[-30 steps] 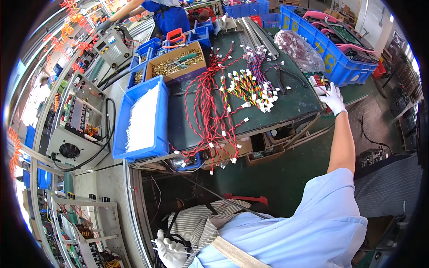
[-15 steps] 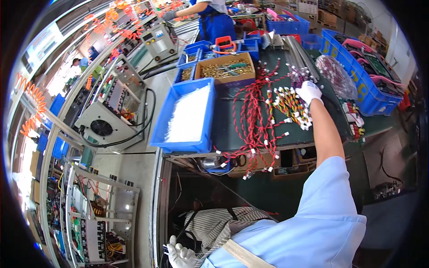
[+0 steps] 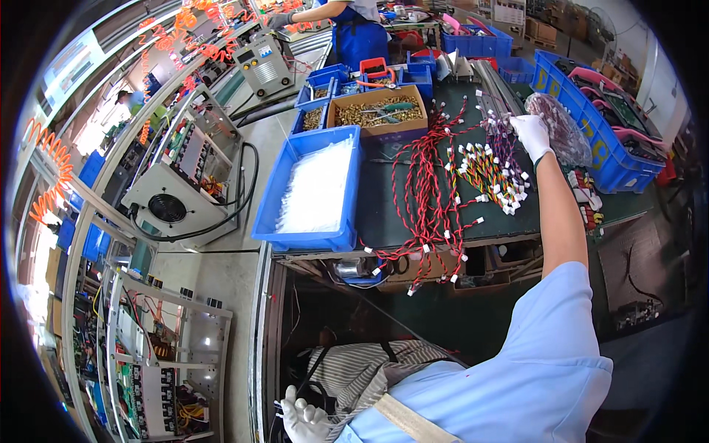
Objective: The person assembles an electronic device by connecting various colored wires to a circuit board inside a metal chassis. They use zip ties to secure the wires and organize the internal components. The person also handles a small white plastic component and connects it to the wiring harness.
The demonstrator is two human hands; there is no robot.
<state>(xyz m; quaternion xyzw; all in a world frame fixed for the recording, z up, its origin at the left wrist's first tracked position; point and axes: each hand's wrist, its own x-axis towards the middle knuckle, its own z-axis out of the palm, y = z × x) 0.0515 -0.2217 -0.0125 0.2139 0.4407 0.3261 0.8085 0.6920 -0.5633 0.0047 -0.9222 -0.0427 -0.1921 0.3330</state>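
Observation:
My right hand (image 3: pixel 531 134), in a white glove, reaches out over the dark green workbench (image 3: pixel 391 214) and rests on a bundle of purple and multicoloured wires (image 3: pixel 493 167) with white connectors. Whether its fingers grip the wires I cannot tell. Left of it lies a bundle of red and black twisted wires (image 3: pixel 425 199) that hangs over the bench's front edge. A clear plastic bag (image 3: pixel 561 129) sits just right of the hand. My left hand (image 3: pixel 304 419), also gloved, is low by my lap, fingers spread, next to striped cloth (image 3: pixel 354 376).
A blue bin of white cable ties (image 3: pixel 314 192) stands on the bench's left end. Behind it are a cardboard box of small metal parts (image 3: pixel 377 111) and small blue bins (image 3: pixel 329 77). Large blue crates (image 3: pixel 598 133) line the right. A person in blue (image 3: pixel 354 29) works at the far end. Open machine chassis (image 3: pixel 177 184) stand left.
The view has swung right to left across the bench. My right hand moved from the bench's right edge inward onto the multicoloured wire bundle. My left hand stayed by my lap.

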